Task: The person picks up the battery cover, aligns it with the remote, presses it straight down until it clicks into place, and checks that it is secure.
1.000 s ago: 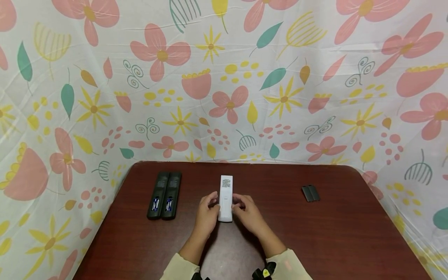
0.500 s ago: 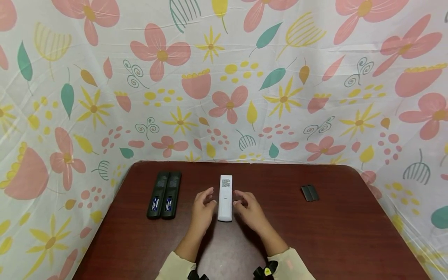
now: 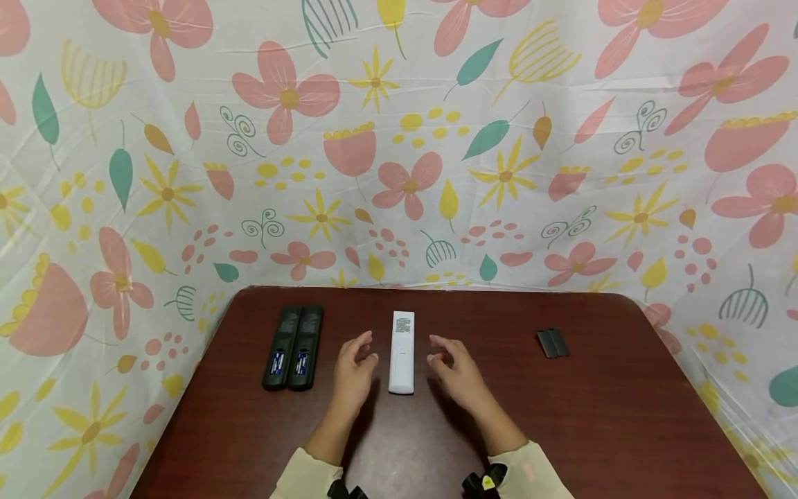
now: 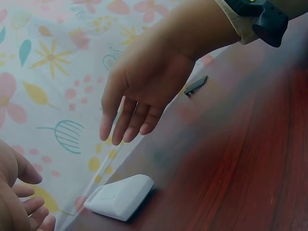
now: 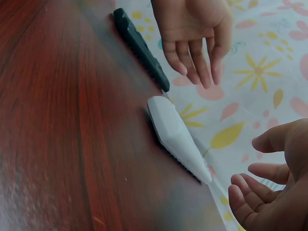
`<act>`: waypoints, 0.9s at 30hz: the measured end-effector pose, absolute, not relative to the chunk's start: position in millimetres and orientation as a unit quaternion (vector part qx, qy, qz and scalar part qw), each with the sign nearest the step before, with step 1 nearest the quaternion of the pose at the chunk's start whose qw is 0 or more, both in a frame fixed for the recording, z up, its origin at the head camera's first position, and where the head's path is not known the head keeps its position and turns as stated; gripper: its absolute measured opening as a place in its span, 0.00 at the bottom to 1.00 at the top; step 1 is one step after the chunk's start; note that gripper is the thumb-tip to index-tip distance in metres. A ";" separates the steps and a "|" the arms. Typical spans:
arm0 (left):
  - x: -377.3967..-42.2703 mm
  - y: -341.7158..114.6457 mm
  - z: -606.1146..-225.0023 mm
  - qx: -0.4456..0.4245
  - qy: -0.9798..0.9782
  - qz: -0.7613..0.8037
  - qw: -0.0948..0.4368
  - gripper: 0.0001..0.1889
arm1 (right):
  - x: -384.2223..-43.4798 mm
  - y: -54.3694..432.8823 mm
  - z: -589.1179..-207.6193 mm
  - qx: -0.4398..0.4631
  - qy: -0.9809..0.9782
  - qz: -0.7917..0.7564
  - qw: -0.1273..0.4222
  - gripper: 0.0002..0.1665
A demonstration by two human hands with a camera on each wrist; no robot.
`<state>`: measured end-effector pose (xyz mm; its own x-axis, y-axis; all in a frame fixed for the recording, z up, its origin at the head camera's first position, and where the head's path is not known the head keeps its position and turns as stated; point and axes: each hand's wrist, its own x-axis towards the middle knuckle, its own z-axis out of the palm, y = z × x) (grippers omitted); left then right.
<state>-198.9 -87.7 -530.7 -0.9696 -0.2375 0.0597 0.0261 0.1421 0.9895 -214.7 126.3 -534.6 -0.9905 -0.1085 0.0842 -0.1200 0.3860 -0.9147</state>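
A white remote control (image 3: 402,353) lies back side up in the middle of the table, its long side pointing away from me. To its left hovers my left hand (image 3: 354,371), fingers relaxed and holding nothing. My right hand (image 3: 458,374) is on the other side, also loosely spread and apart from the remote. Both wrist views show the white remote (image 4: 120,196) on the tabletop with a gap to each hand. Further left, two black remotes (image 3: 293,348) lie side by side, with blue batteries (image 3: 301,364) visible in their uncovered compartments.
Two small black battery covers (image 3: 553,343) lie together on the right part of the brown table (image 3: 611,416). A floral cloth (image 3: 399,152) hangs behind the table's far edge and along its sides.
Both hands have let go of the white remote and moved apart, the left hand leftward and the right hand rightward. The remote stays on the table.
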 end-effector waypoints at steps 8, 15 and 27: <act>-198.6 -94.5 -529.7 0.076 -0.752 -0.647 0.102 0.23 | -215.0 136.1 -531.7 0.067 -0.845 0.530 0.009 0.25; -196.8 -104.3 -528.0 0.077 -0.766 -0.630 0.105 0.23 | -215.7 144.8 -531.5 0.065 -0.855 0.515 0.013 0.25; -194.2 -117.3 -526.0 0.096 -0.772 -0.618 0.116 0.25 | -215.2 160.7 -530.4 0.057 -0.865 0.498 0.007 0.26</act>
